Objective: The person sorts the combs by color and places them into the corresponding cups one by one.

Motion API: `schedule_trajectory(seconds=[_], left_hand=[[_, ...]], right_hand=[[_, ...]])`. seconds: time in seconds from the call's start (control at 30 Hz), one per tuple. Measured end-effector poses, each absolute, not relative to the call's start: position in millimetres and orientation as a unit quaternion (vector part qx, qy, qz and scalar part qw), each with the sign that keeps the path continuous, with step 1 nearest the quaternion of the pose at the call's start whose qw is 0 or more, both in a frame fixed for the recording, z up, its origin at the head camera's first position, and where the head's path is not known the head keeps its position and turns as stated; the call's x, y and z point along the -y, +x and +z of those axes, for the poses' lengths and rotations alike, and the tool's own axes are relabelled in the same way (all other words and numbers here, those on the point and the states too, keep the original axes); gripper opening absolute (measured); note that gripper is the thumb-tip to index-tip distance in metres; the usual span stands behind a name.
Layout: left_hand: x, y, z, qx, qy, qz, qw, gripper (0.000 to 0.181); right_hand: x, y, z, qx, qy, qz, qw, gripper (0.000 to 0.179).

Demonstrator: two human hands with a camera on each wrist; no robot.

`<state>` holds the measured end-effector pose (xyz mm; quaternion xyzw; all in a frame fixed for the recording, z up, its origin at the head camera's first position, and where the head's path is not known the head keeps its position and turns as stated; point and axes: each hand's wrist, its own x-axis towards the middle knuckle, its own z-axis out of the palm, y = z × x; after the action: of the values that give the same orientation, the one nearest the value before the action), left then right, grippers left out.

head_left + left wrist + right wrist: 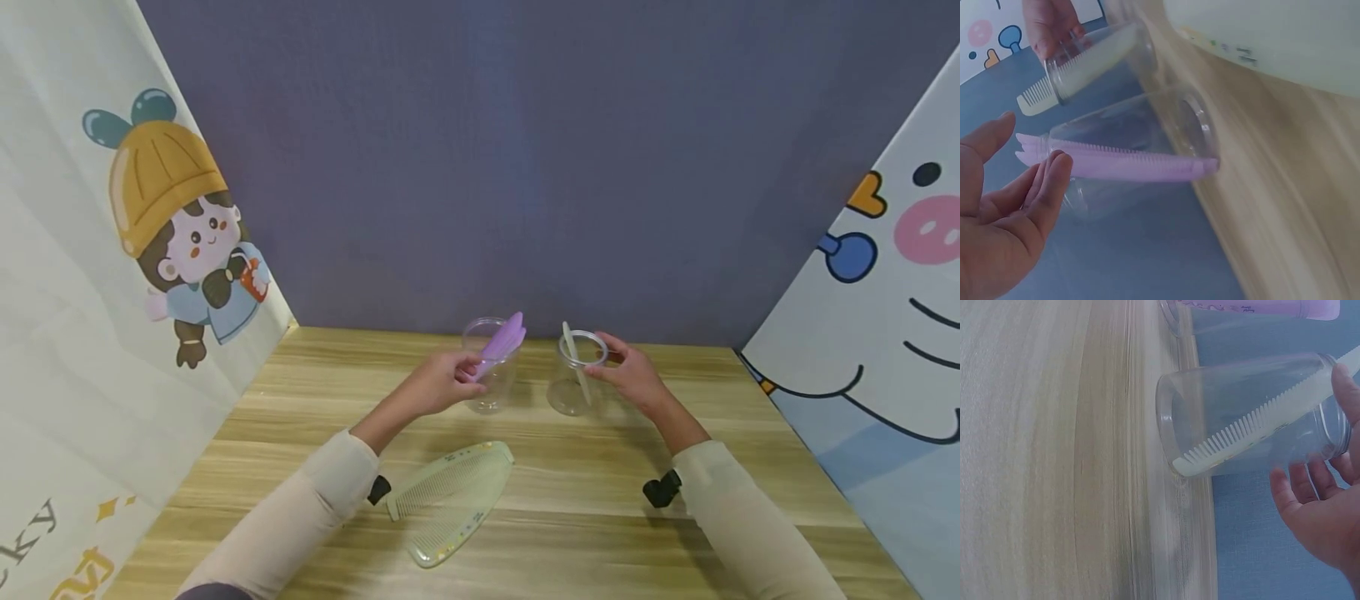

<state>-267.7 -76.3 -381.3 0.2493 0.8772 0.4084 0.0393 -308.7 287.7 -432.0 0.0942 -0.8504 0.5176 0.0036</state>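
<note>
Left hand (441, 386) hangs spread beside purple plastic combs (1138, 165); right hand (634, 379) grips a clear round plastic cup (1235, 387), best steadied lightly.

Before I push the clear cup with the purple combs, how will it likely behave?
The clear cup likely slides easily, its walls looking thin. The purple combs leaning out of it may make it tippy if pushed high. Its smooth, glossy surface could feel slippery.
</note>
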Motion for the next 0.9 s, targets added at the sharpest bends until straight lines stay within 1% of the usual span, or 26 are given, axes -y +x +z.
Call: schedule_trajectory(seconds=[0.13,0.27,0.4,0.57,0.73,0.9], left_hand=[[88,-261,-386,-0.879,0.243,0.407,0.05,0.046],[97,-256,-390,-0.888,0.228,0.395,0.046,0.044],[104,-251,-393,-0.899,0.216,0.378,0.043,0.047],[112,-244,-401,-0.909,0.206,0.358,0.054,0.05],[122,-236,-408,-0.917,0.199,0.341,0.064,0.047],[132,-225,-412,-0.92,0.181,0.337,0.08,0.048]], right_hand=[[-288,-308,-431,0.855,0.09,0.51,0.002,0.082],[-290,-307,-429,0.858,0.088,0.505,-0.001,0.083],[-291,-308,-429,0.858,0.091,0.506,-0.004,0.083],[-291,-309,-433,0.855,0.087,0.512,-0.009,0.082],[-289,-306,-433,0.855,0.089,0.511,-0.007,0.082],[-287,-307,-432,0.859,0.095,0.503,-0.002,0.082]])
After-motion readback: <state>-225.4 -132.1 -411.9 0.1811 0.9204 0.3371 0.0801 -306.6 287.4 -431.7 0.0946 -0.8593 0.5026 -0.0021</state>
